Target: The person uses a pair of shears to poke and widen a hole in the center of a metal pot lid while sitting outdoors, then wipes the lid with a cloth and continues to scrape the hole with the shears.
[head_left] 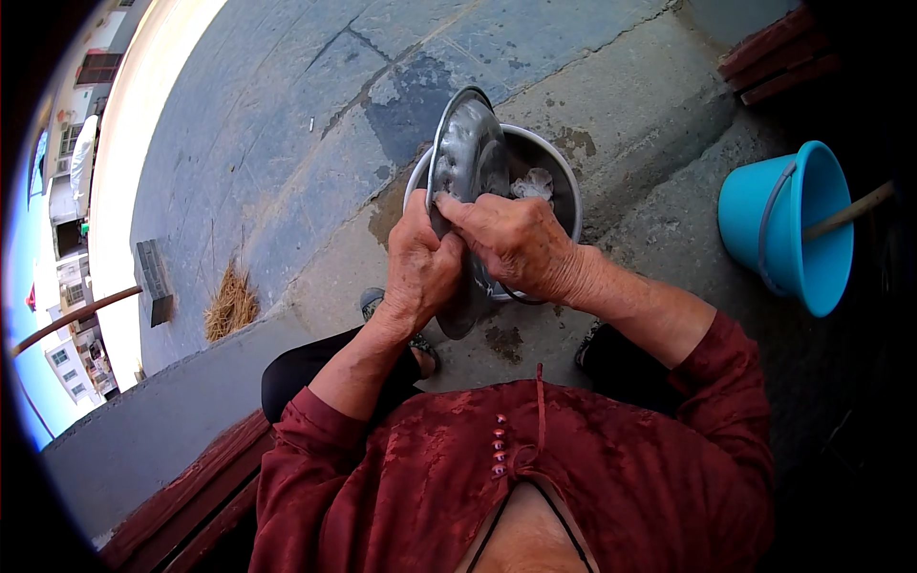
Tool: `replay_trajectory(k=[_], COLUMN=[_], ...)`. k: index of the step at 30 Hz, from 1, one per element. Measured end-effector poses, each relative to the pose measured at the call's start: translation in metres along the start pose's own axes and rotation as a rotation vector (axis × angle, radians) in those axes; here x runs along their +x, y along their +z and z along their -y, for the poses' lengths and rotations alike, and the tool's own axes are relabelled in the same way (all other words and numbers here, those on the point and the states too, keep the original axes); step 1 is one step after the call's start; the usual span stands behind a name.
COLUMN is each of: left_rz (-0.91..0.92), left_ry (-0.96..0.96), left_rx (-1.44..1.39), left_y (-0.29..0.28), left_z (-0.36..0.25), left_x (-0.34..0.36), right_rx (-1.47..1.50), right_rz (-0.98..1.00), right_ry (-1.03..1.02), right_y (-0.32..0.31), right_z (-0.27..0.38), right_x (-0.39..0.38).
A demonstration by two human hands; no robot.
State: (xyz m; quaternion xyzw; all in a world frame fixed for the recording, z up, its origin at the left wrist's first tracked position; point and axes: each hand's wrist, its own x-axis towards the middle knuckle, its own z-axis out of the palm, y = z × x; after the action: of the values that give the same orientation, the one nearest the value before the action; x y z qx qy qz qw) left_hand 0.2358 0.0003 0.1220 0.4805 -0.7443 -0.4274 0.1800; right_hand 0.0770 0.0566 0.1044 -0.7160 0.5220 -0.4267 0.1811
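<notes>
A round, dented metal lid [466,153] stands tilted on its edge in front of me, over the left part of a pot with a pale rim [564,172]. My left hand [420,258] is closed on the lid's near left edge. My right hand [516,244] is closed beside it, its forefinger reaching to the same edge, its other fingers curled against the lid. Something whitish and crumpled [535,183] lies inside the pot; I cannot tell what it is. The lid and my hands hide much of the pot.
At the right, a turquoise bucket [759,224] leans over with a wooden handle [850,210] sticking out. Dry straw [231,304] lies at the left near a grey block [154,277]. Wet patches [411,100] mark the concrete. Dark red wood [778,57] sits at the upper right.
</notes>
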Motion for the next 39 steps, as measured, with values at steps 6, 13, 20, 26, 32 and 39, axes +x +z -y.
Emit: replay_trajectory(k=[6, 13, 20, 26, 32, 39], left_rz=[-0.035, -0.015, -0.015, -0.004, -0.013, 0.061], left_ry=[0.058, 0.044, -0.010, -0.056, -0.018, 0.075], left_rx=[-0.095, -0.111, -0.152, -0.182, -0.220, -0.131], left_y=[0.002, 0.001, 0.000, -0.005, -0.003, -0.007], left_z=[-0.003, -0.004, 0.000, 0.004, 0.001, 0.001], left_x=[0.001, 0.002, 0.002, 0.002, 0.004, 0.000], right_rx=[-0.088, -0.212, -0.233, -0.215, -0.280, -0.362], right_rz=[-0.050, -0.019, -0.026, 0.063, 0.065, 0.033], right_ry=[0.030, -0.029, -0.083, -0.128, -0.085, -0.046], right_y=[0.002, -0.004, 0.000, -0.004, -0.005, -0.014], right_z=[-0.015, -0.007, -0.020, -0.009, -0.028, -0.045], right_x=[0.002, 0.009, 0.018, 0.014, 0.031, 0.041])
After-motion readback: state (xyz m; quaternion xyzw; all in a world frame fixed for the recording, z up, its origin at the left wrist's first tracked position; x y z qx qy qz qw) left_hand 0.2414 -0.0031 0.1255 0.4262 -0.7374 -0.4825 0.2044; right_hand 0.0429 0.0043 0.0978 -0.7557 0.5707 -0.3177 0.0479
